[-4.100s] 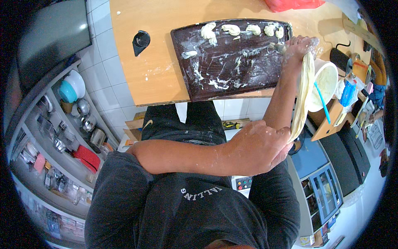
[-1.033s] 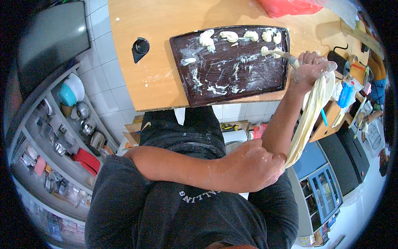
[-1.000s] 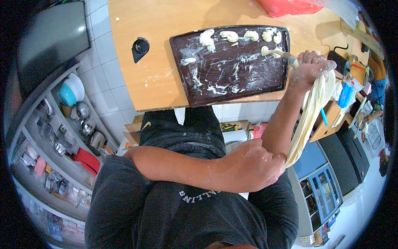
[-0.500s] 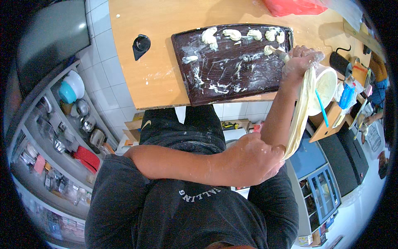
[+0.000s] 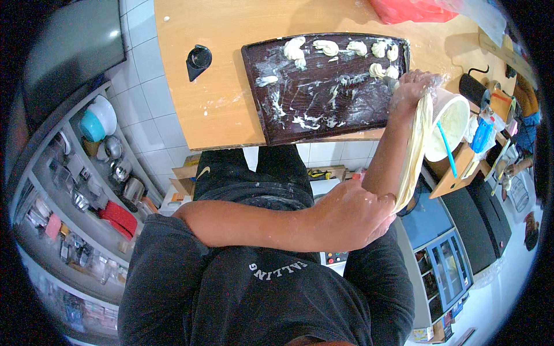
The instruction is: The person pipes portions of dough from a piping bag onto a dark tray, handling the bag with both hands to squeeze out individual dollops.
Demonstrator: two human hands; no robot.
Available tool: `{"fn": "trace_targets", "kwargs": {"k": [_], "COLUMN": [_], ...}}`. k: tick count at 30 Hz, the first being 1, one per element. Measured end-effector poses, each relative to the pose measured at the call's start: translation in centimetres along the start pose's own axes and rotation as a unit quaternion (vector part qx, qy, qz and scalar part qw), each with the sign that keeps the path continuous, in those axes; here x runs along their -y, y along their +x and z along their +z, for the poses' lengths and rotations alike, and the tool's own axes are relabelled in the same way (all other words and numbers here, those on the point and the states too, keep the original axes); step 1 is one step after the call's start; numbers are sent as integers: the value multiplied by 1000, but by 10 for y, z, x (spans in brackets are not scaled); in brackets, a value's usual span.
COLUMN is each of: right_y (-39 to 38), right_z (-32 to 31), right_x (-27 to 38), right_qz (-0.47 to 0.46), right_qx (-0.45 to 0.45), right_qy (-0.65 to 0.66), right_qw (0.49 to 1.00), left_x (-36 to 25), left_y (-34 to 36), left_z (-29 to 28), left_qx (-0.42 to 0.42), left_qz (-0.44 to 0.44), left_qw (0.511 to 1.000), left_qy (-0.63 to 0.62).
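Observation:
A piping bag [image 5: 416, 151] of cream-coloured, smeared cloth or plastic hangs between my two hands. My right hand [image 5: 414, 87] is closed round its front end, with the nozzle [image 5: 394, 85] pointing at the right side of a dark brown tray [image 5: 323, 109]. Further down, my left hand [image 5: 369, 213] pinches the bag's twisted tail, my left forearm crossing in front of me. Pale piped swirls [image 5: 326, 48] line the tray's far edge. Close to the nozzle sit two more dollops [image 5: 377, 70]. White smears cover much of the tray.
A white tub [image 5: 453, 124] of pale mixture, with a blue-handled tool [image 5: 446, 149], stands right of my right hand. On the wooden table [image 5: 222, 115] lies a black round-topped object [image 5: 199, 59]. A red plastic bag [image 5: 412, 10] is at the back. Shelves of bowls line the left.
Another dollop has appeared on the tray, right of the one being piped before. My right hand and the nozzle have shifted slightly right and nearer; my left hand has barely moved.

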State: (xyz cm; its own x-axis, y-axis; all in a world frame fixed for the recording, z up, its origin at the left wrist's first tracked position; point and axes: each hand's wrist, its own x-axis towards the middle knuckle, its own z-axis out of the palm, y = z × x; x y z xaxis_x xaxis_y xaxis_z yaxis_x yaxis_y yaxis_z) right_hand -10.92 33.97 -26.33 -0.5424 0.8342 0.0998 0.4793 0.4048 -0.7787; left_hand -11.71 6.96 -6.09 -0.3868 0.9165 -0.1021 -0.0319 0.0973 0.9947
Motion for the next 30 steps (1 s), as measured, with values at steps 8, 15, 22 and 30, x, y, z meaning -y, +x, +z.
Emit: {"fn": "trace_targets", "kwargs": {"k": [8,15,22,30], "right_y": [-9,-10,-15,-12], "right_z": [16,16,8,-8], "right_x": [77,79,107,130], "right_qz": [80,75,30,44], "right_qx": [-7,0,-2,7], "right_qy": [258,228,252,277], "right_qw": [963,971,967,960], "left_x": [0,2,-3,-11], "left_y": [-2,1,-3,-8], "left_z": [4,4,7,8], "left_qx": [3,-8,18,27], "left_qz": [-4,-3,16,31], "left_qw": [1000,1000,999,999], "left_qy": [-7,-1,-24,-32]}}
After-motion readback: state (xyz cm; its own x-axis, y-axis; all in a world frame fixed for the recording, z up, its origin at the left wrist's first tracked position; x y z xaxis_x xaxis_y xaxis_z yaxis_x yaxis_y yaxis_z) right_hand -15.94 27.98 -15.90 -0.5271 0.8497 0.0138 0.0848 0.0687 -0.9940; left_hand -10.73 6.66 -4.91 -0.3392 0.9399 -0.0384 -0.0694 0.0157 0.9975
